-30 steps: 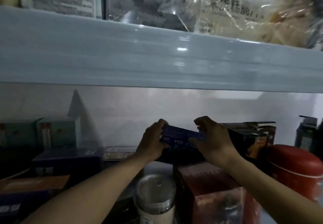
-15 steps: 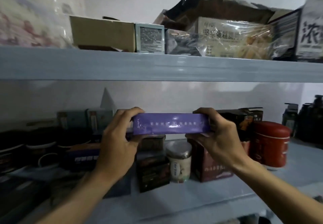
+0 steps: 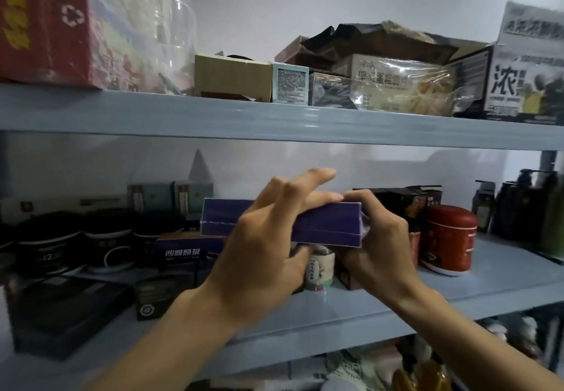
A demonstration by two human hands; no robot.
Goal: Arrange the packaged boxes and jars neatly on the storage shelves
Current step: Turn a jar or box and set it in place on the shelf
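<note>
Purple box: held in the air in front of the middle shelf, not resting on it, level with the goods standing there. Its long axis runs left to right across our view, roughly parallel to the shelf edge, with the right end a little lower. A long narrow face is turned toward us.

Left hand: laid over the box near its middle, fingers across the top edge, thumb tucked beneath. One finger is straight and lifted clear.

Right hand: curled round the right end of the box. Both hands have a hold; the left end of the box sticks out free.

Surroundings: a small jar stands behind and below the box, a red tin is off to the right, and a dark blue box and black jars are to the left.

Judgement: the box lies between our fingers and the shelf back, so placing it means a push away from us. Held crosswise, it needs a gap as wide as its length, and we see none at shelf level. We expect either to lay it on the lower goods at left or to turn it end-on. The right hand is nearer the tin, which we judge the likeliest thing to be knocked
</note>
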